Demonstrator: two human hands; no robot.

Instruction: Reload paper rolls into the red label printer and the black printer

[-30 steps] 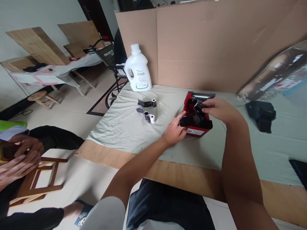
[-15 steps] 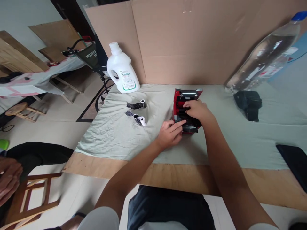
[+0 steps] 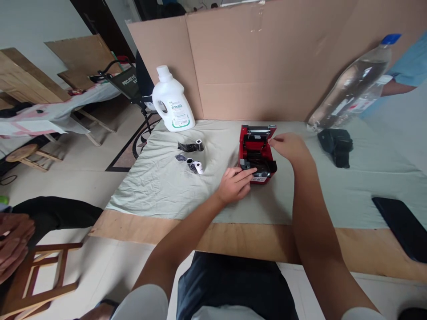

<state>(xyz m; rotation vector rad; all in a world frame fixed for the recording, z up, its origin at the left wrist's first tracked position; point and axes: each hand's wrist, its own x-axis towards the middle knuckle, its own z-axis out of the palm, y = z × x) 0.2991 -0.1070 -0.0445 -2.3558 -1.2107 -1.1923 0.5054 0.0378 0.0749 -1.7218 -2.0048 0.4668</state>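
A red and black label printer (image 3: 256, 153) stands on the cloth with its top lid (image 3: 256, 130) raised. Dark film, apparently ribbon (image 3: 262, 169), lies across its front part. My left hand (image 3: 235, 184) is at the printer's front left corner, its index finger stretched over the film, the other fingers curled. My right hand (image 3: 290, 146) is beside the printer's right side, fingertips pinched together at the edge by the raised lid. Whatever those fingertips hold is too small to make out. Left of the printer lie a ribbon roll (image 3: 191, 146) and more ribbon rolls (image 3: 191, 164).
A white detergent bottle (image 3: 174, 104) stands at the back left against the cardboard (image 3: 240, 66). At the right are a large clear bottle (image 3: 353, 84), a black device (image 3: 336, 146) and a dark phone-like slab (image 3: 400, 226). Another person's hand (image 3: 15, 244) shows at far left.
My right hand has left the printer's inside and moved right, to the edge by the lid. My left hand stays at the front corner. The view has shifted slightly.
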